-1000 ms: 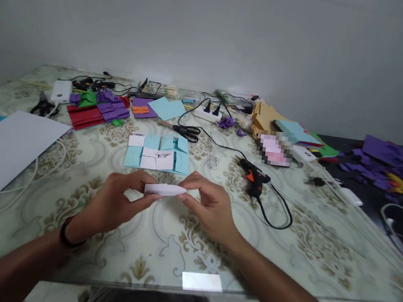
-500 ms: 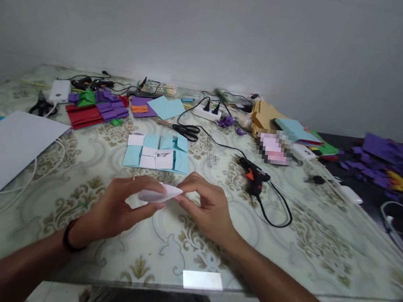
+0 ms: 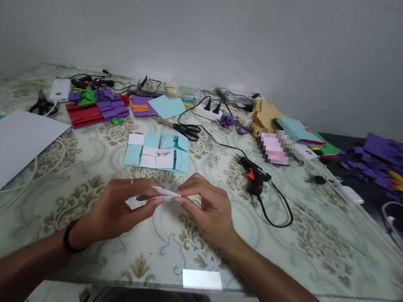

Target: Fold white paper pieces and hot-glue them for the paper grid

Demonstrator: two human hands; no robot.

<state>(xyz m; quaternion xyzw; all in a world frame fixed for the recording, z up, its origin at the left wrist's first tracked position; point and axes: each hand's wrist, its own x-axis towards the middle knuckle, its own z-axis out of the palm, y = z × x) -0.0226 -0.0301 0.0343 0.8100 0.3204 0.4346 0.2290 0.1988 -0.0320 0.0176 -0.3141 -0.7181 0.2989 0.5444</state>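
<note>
Above the middle of the table, my left hand (image 3: 116,207) pinches the left part of a small folded white paper (image 3: 163,194) between thumb and fingers. The thumb and forefinger of my right hand (image 3: 208,207) close on its pointed right end. The paper looks thin, seen nearly edge-on. Just beyond my hands lie folded light-blue papers (image 3: 133,156) with folded white papers (image 3: 157,159) on and among them. A small white strip (image 3: 202,280) shows at the table's near edge.
A black glue gun (image 3: 255,176) with its cable lies on the right. Behind are scissors (image 3: 187,130), a power strip (image 3: 207,112) and a phone (image 3: 275,149). Large white sheet (image 3: 17,151) at left; purple folded papers (image 3: 112,108) at back left; more purple paper (image 3: 385,151) at far right.
The folded white paper has tilted flatter, and its opening looks narrower. My left fingers and thumb have come closer together on it. My right hand has barely moved.
</note>
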